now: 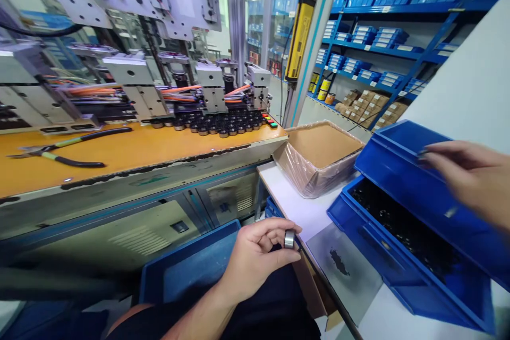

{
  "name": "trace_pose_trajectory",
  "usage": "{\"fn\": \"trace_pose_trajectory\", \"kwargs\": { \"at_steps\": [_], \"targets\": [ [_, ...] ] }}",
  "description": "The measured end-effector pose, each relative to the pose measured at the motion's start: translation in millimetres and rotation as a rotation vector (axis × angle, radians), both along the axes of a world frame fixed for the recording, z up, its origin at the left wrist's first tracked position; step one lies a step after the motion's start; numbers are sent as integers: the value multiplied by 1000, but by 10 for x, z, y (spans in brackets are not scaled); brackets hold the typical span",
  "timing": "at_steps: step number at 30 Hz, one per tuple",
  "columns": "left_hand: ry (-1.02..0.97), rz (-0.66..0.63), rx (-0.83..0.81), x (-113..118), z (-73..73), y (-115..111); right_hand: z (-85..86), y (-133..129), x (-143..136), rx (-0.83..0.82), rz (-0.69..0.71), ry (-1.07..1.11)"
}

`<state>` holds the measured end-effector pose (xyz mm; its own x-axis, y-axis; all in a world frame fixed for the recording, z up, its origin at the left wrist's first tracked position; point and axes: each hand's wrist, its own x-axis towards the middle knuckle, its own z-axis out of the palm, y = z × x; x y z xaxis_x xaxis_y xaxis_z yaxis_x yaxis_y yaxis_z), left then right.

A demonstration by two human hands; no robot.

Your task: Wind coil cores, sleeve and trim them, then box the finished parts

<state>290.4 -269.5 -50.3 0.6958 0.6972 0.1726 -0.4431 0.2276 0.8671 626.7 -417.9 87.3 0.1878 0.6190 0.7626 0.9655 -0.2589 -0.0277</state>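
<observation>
Metal cylinder (289,239) is in your left hand (261,255), close to the left edge of the white table (287,207). These fingers are curled, with only its width left open, and they hold it near the tips. It is probably light, stiff and a little slippery, so the round side is the better grip. Your right hand (472,170) is at the upper blue bin (382,162), fingers pinched, apparently on a small dark piece (421,154). Under it, the lower blue bin (398,263) contains black parts (394,218). Farther, black-topped cylinders (223,126) stand near the right corner of the orange table (159,154).
</observation>
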Motion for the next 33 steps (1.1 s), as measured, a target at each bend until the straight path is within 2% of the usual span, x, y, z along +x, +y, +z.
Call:
{"fn": "trace_pose_trajectory", "kwargs": {
  "at_steps": [2,4,6,8,12,19,25,28,31,33],
  "targets": [
    [1,-17,-15,32,48,-41,-201,172,-595,-97,338,9],
    [8,-22,-13,62,84,-87,-437,317,-1074,-121,630,146],
    [15,-38,-4,82,105,-129,-656,402,-1385,-152,827,256],
    [17,-60,8,93,111,-162,-824,427,-1546,-151,938,323],
    [17,-77,12,126,96,-193,-994,414,-1608,-67,984,331],
    [-13,-81,17,163,5,-194,-1019,399,-1536,-62,1027,235],
    [-43,30,35,181,-77,-286,-1094,420,-1536,70,871,-63],
    [-55,86,33,226,-71,-360,-1110,438,-1536,111,867,-140],
    [-47,138,169,210,-36,-326,-1088,426,-1535,109,904,-120],
    [-17,177,407,153,8,-236,-1064,407,-1545,83,935,-68]
  ]
}}
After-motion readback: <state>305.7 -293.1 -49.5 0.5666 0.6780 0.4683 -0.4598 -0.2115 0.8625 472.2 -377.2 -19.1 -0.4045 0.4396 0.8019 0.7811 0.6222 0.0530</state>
